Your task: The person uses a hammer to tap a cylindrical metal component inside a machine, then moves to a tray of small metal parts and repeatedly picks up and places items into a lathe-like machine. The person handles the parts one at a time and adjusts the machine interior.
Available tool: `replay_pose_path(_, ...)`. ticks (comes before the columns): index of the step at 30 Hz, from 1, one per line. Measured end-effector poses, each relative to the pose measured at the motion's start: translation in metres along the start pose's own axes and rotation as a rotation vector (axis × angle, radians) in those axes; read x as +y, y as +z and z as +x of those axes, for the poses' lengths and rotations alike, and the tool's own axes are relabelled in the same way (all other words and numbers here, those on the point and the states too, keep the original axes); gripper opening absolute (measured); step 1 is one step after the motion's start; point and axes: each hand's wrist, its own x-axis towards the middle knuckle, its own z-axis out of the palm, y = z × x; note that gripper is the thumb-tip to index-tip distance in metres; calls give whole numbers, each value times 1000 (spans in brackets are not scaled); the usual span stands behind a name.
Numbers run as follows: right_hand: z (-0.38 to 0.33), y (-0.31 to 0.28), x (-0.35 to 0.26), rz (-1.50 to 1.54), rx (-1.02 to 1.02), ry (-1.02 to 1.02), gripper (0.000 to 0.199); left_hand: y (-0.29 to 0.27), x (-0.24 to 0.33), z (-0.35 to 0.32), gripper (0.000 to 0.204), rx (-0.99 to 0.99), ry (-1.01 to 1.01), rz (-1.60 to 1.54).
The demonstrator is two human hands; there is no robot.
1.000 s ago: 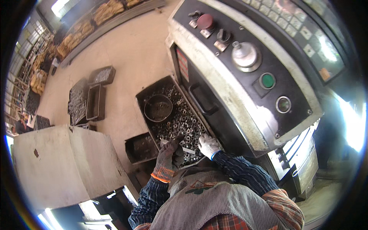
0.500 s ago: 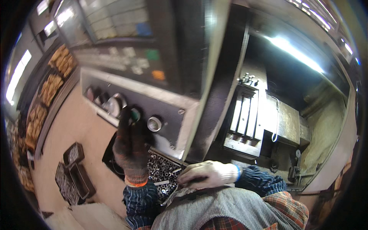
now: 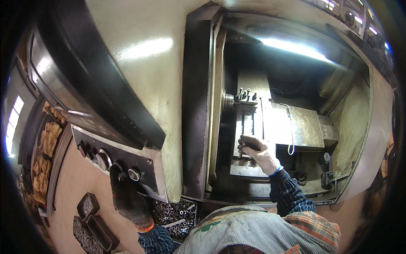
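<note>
My left hand [image 3: 128, 200], in a dark glove, reaches up to the control panel [image 3: 148, 178]. Its outstretched fingers touch or cover a button beside a silver-rimmed round button [image 3: 134, 174]. Inside the lathe, my right hand [image 3: 259, 152] wears a white glove. It hovers over the slotted metal slide [image 3: 249, 170], fingers curled; whatever they hold, if anything, is too small to make out. Beyond it, several bolts stand on the tool holder [image 3: 247, 95], close to the round chuck or spindle nose [image 3: 228, 101].
Below the panel sits a tray of small metal rings [image 3: 173, 215]. Dark bins [image 3: 103, 233] with metal pieces stand on the floor at left. The machine's door frame [image 3: 196, 118] rises between my hands. A white looped hose [image 3: 291, 127] hangs near the slide.
My right hand has moved from beside the ring tray up into the lathe, over the slide. My left hand stays at the panel buttons. The view has swung toward the right.
</note>
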Motion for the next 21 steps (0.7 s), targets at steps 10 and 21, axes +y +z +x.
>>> replay_pose_path(10,55,-18,35,195,86,103,51,-31,-29,4,50,-167,-193,-640)
replay_pose_path(21,138,-19,88,402,229,117,37,-23,-22,3,41,27,-283,191)
